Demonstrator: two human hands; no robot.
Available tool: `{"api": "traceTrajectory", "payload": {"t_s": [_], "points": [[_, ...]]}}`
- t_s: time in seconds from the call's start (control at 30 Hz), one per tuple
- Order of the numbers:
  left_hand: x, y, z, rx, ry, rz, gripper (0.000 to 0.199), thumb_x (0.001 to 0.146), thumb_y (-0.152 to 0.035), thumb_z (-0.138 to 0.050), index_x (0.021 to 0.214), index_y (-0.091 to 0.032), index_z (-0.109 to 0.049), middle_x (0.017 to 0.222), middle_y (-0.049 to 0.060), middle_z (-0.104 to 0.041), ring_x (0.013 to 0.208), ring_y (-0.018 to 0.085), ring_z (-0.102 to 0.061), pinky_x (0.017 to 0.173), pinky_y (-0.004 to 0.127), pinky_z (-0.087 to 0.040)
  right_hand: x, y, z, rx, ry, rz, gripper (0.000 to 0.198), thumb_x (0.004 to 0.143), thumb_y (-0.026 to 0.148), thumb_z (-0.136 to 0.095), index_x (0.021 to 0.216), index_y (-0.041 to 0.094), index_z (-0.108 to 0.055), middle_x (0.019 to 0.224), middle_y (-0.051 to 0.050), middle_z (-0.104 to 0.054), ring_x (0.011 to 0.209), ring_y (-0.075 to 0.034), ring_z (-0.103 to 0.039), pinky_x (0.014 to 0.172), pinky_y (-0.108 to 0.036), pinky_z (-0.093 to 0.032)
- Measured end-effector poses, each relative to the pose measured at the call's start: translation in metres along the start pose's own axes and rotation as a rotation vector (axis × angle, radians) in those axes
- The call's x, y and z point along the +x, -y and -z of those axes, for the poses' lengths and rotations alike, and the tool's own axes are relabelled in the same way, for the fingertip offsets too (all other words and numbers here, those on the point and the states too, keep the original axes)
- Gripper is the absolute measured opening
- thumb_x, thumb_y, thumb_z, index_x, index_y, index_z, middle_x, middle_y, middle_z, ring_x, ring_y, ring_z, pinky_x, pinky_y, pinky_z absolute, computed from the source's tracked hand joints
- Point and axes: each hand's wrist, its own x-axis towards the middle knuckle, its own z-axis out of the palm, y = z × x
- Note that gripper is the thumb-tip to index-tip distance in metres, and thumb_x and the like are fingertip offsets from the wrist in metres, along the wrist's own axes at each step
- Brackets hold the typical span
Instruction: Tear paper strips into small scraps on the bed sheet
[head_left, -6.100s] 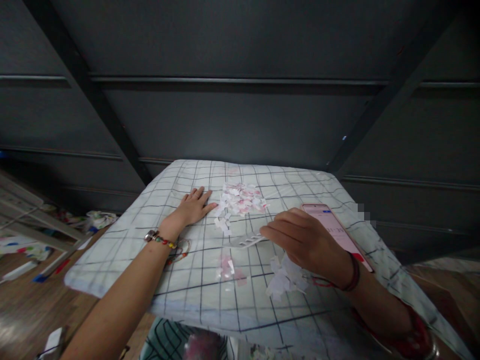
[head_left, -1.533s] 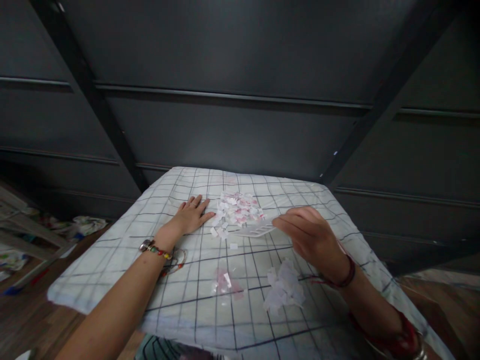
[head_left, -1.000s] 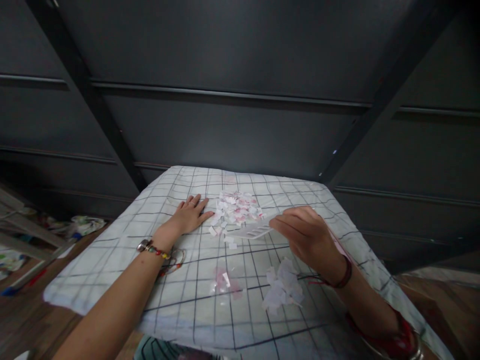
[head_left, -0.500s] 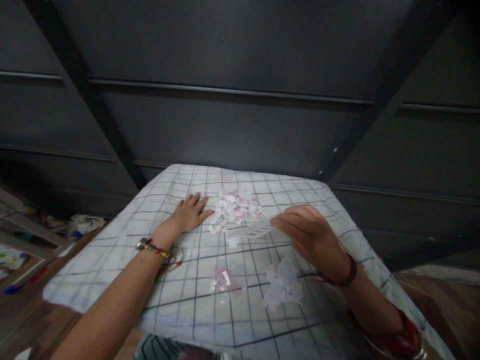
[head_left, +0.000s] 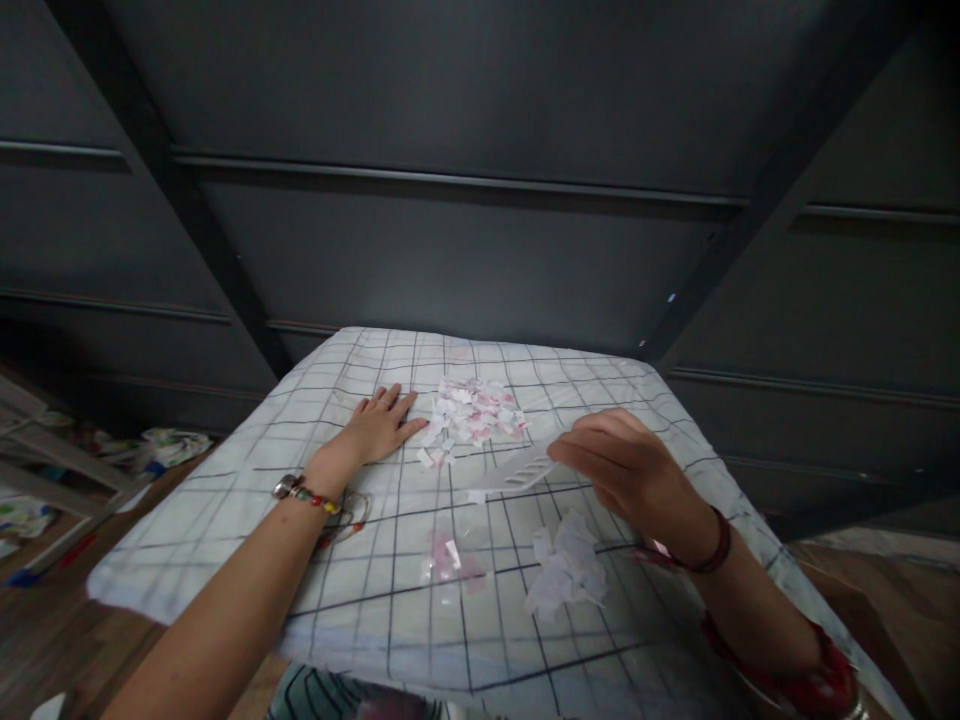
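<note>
My left hand (head_left: pixel 379 428) lies flat on the checked tablecloth (head_left: pixel 285 440), fingers spread and thumb beside a pile of small white and pink paper pieces (head_left: pixel 480 410). My right hand (head_left: pixel 626 465) pinches the end of a white slotted plastic scraper (head_left: pixel 517 468), whose blade points left over the cloth. A small white paper piece (head_left: pixel 477 495) is at the blade's lower left tip. Nearer to me are a pile of white paper pieces (head_left: pixel 566 568), below my right hand, and a clear bag with pink bits (head_left: pixel 454 560).
A dark panelled wall (head_left: pixel 465 260) stands right behind the table's far edge. On the floor to the left are a pale wooden frame (head_left: pixel 60 480) and assorted clutter. A cardboard box (head_left: pixel 862 630) shows at the lower right.
My right hand has shifted slightly right and toward me, and the scraper has tilted with it. The small paper piece at its tip has moved slightly right. My left hand stays put.
</note>
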Motion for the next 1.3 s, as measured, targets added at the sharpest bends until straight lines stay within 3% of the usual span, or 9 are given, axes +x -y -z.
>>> {"api": "traceTrajectory", "payload": {"t_s": [0.57, 0.73, 0.87, 1.1, 1.3], "points": [[0.001, 0.002, -0.002, 0.022, -0.015, -0.011, 0.072, 0.095, -0.062, -0.021, 0.155, -0.022, -0.027, 0.164, 0.012, -0.019, 0.150, 0.034, -0.019, 0.118, 0.051, -0.022, -0.010, -0.015, 0.001, 0.088, -0.027, -0.108, 0.031, 0.090, 0.001, -0.043, 0.089, 0.024, -0.063, 0.081, 0.000, -0.068, 0.081, -0.017, -0.059, 0.077, -0.032, -0.045], [0.000, 0.001, 0.000, 0.004, -0.002, -0.016, 0.075, 0.094, -0.064, -0.021, 0.155, -0.020, -0.027, 0.164, 0.013, -0.018, 0.150, 0.035, -0.017, 0.118, 0.051, -0.021, -0.018, -0.023, 0.002, 0.145, -0.068, -0.132, 0.030, 0.088, 0.001, -0.046, 0.093, 0.026, -0.063, 0.085, 0.000, -0.069, 0.086, -0.017, -0.061, 0.089, -0.037, -0.047], [0.001, 0.003, -0.002, -0.001, -0.016, -0.019, 0.076, 0.093, -0.066, -0.020, 0.155, -0.021, -0.028, 0.164, 0.013, -0.019, 0.150, 0.035, -0.019, 0.117, 0.052, -0.021, -0.018, -0.022, -0.002, 0.160, -0.024, -0.131, 0.033, 0.087, -0.001, -0.045, 0.093, 0.026, -0.063, 0.085, 0.001, -0.070, 0.086, -0.017, -0.062, 0.095, -0.041, -0.047], [0.002, 0.004, -0.004, -0.005, -0.015, -0.018, 0.077, 0.093, -0.066, -0.020, 0.155, -0.022, -0.028, 0.164, 0.012, -0.019, 0.150, 0.034, -0.018, 0.118, 0.050, -0.021, -0.021, -0.030, 0.005, 0.177, -0.046, -0.138, 0.030, 0.087, -0.002, -0.047, 0.087, 0.024, -0.064, 0.084, -0.001, -0.067, 0.086, -0.016, -0.064, 0.085, -0.033, -0.052], [0.001, 0.003, -0.003, 0.005, -0.017, -0.019, 0.075, 0.094, -0.064, -0.020, 0.154, -0.020, -0.029, 0.164, 0.012, -0.019, 0.150, 0.034, -0.019, 0.118, 0.051, -0.022, -0.020, -0.030, -0.005, 0.143, -0.075, -0.142, 0.030, 0.089, 0.001, -0.044, 0.089, 0.024, -0.064, 0.084, -0.001, -0.070, 0.088, -0.018, -0.064, 0.091, -0.041, -0.051]]}}
